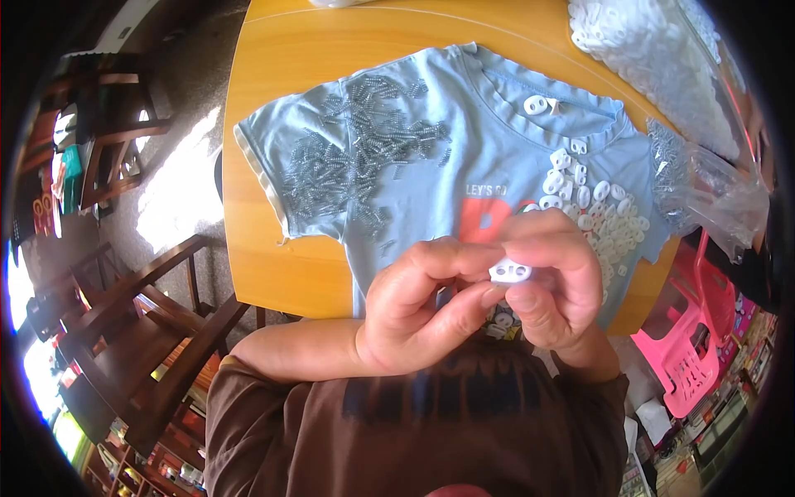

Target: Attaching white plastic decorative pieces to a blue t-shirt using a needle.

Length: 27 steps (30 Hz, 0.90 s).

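Above the near edge of the table, my left hand (418, 308) and my right hand (565, 277) meet with thumbs and forefingers pinched. Between their fingertips is a small white plastic cord lock (511, 272), with two round holes facing up. Both hands grip it, and the fingers cover its ends. Under and beyond the hands lies a light blue T-shirt (414, 199), spread flat on the table. Many small metal springs (331, 170) are heaped on its left side. White two-hole plastic pieces (583, 196) are scattered over its right side, close to my right hand.
The yellow wooden table (286, 33) carries a clear bag of white pieces (654, 66) at the far right. Beside it, a clear bag of springs (667, 157) lies by the shirt. A pink plastic chair (687, 348) stands right; dark wooden chairs (141, 331) stand left.
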{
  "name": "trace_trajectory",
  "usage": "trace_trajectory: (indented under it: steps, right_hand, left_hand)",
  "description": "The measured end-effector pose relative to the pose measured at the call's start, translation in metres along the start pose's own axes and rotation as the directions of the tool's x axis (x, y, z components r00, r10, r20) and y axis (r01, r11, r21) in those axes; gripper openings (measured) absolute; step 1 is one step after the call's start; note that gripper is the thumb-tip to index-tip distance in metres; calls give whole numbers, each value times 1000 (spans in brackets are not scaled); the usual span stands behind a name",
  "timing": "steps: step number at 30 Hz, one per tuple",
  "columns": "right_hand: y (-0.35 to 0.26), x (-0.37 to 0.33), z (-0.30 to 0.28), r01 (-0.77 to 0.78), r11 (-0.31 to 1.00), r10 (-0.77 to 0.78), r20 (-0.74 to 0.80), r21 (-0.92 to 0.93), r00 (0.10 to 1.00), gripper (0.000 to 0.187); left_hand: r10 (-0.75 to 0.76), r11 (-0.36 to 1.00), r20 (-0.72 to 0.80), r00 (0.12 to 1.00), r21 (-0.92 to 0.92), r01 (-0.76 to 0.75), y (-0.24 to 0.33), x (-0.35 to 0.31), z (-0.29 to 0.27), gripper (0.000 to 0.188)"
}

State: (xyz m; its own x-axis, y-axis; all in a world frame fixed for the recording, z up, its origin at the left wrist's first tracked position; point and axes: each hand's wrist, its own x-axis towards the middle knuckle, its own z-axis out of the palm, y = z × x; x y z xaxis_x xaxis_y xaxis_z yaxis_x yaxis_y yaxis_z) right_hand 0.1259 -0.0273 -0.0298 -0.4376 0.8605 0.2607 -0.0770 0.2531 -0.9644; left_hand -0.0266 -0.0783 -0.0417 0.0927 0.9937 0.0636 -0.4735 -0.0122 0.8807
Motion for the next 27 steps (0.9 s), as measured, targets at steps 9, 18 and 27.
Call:
trace_trajectory:
  steps: [9, 18, 27]
  right_hand:
    - [-7, -3, 5, 84, 996, -83, 23, -42, 996, 26]
    - [-29, -15, 17, 94, 994, -89, 97, -51, 991, 28]
    - [-39, -18, 37, 241, 967, -223, 186, -80, 957, 25]
  left_hand:
    - [22, 998, 1, 1000, -55, -22, 7, -9, -1, 28]
    - [14, 991, 24, 1000, -134, -11, 24, -28, 4, 26]
    - [25, 980, 11, 1000, -199, -22, 35, -60, 1, 27]
